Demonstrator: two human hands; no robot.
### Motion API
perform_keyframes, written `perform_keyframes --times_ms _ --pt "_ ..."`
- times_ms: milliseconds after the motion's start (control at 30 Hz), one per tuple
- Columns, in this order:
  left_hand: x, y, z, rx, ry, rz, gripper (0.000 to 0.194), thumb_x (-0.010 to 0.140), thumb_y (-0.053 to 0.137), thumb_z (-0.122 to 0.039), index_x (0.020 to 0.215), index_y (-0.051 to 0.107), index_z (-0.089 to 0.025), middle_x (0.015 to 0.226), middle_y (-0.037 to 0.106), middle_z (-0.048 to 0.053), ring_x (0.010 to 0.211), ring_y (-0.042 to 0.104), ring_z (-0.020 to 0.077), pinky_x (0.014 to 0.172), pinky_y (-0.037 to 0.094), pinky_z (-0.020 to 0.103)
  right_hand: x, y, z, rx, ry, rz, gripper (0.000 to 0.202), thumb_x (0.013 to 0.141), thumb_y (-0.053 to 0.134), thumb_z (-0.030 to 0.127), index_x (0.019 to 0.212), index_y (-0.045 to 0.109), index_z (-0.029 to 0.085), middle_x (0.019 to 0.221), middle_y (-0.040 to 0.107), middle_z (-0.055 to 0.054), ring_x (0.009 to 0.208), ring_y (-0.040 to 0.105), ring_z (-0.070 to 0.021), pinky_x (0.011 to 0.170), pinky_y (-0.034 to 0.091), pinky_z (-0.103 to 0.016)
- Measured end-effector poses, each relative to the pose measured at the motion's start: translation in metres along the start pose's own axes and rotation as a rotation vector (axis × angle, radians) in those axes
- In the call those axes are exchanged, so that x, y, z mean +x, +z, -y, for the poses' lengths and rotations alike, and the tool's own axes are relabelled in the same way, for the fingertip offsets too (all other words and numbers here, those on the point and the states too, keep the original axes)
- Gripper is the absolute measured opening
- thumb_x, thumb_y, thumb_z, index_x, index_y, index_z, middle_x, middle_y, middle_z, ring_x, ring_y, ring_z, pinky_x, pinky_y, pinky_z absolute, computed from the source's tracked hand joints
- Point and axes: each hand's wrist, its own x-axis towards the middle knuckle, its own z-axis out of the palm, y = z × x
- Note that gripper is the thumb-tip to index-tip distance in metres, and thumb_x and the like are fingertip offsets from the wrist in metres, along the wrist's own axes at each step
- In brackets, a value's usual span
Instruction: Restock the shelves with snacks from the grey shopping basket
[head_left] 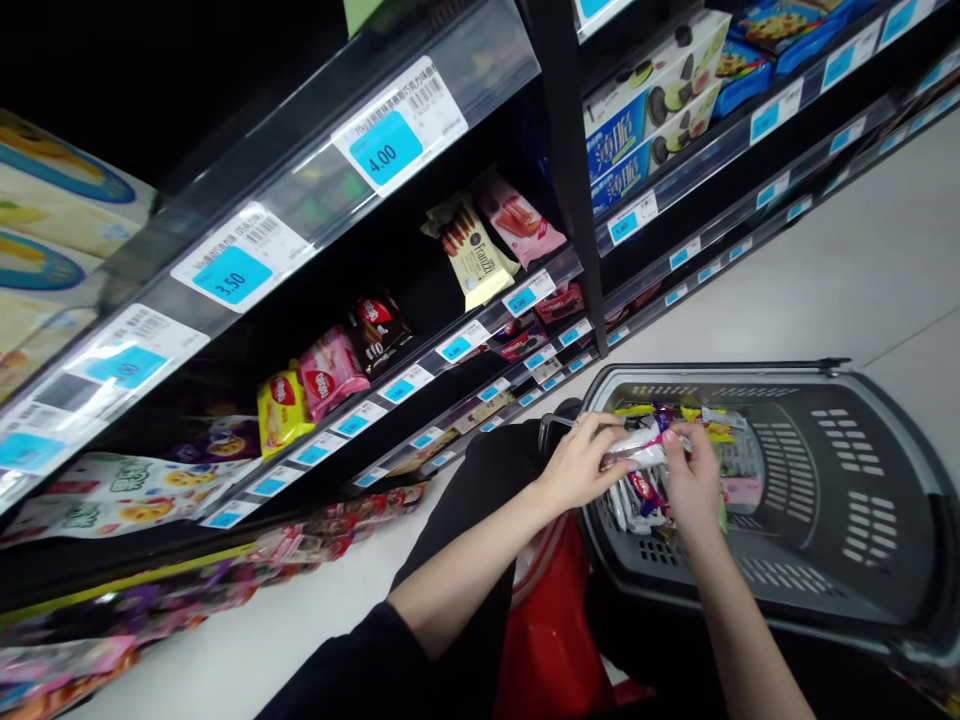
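While your left hand (589, 455) and right hand (694, 480) both pinch a small whitish packet (643, 447), its wrapper looks shiny and crinkled, with a touch of magenta. You have it above a grey plastic basket (817, 510), rounded at the corners and pierced with rows of slots; glossy packets (641, 495) lie heaped inside, beneath your hands. Near your dark-clothed leg (465, 520) is a smooth red plastic object (555, 620). Past that you have pale, smooth floor (885, 270) and black shelving edged in clear plastic, with blue-and-white price labels (386, 150), pillow-shaped snack bags (334, 370) and stacked cartons (649, 125). Your fingers cover much of the packet, its print is unreadable, the boxes (60, 280) at far left are cut off, and the shelves' depths are lost in darkness.
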Motion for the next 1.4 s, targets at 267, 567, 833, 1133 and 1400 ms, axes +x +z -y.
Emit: perform_keyframes --times_ms 267,567,833,1133,1400 --pt "0.004 0.003 0.0 -0.158 0.065 -0.102 0.022 0.091 0.042 -0.023 0.098 0.061 -0.015 0.1 0.068 0.007 0.1 0.06 0.0145 0.087 0.048 0.029 0.005 -0.004 -0.02 0.169 0.15 -0.031 0.022 0.08 0.05 0.042 0.074 0.048 0.021 0.067 0.045 0.002 0.065 0.044 -0.0161 0.063 0.034 -0.027" --pt "0.009 0.005 0.003 -0.354 -0.241 -0.159 0.025 0.087 0.048 -0.027 0.087 0.07 -0.016 0.08 0.071 0.004 0.071 0.063 0.0145 0.069 0.048 0.024 0.003 -0.001 -0.018 0.186 0.189 -0.062 0.027 0.077 0.051 0.046 0.074 0.049 0.019 0.066 0.049 0.003 0.065 0.049 -0.0149 0.064 0.038 -0.026" --pt "0.004 0.003 0.005 -0.78 -0.446 -0.161 0.028 0.083 0.053 -0.039 0.094 0.065 -0.016 0.096 0.067 0.008 0.09 0.061 0.0194 0.08 0.047 0.03 0.009 -0.003 0.003 0.658 0.308 -0.149 0.025 0.07 0.063 0.038 0.075 0.046 0.021 0.062 0.055 0.006 0.058 0.059 -0.0157 0.061 0.046 -0.03" --pt "0.001 0.012 -0.002 -1.392 -0.764 0.237 0.043 0.065 0.069 -0.049 0.079 0.048 -0.014 0.06 0.057 -0.001 0.047 0.058 0.0122 0.044 0.049 0.024 0.013 -0.015 -0.003 0.617 0.286 -0.106 0.026 0.07 0.063 0.04 0.074 0.045 0.021 0.063 0.051 0.006 0.059 0.056 -0.0145 0.059 0.045 -0.028" --pt "0.006 0.004 0.005 -1.075 -0.672 0.133 0.041 0.059 0.073 -0.047 0.063 0.051 -0.013 0.055 0.06 0.0 0.051 0.062 0.0152 0.049 0.047 0.023 0.024 -0.042 -0.027 0.339 0.244 0.034 0.033 0.066 0.068 0.04 0.09 0.059 0.019 0.068 0.053 0.003 0.058 0.048 -0.0118 0.055 0.041 -0.024"
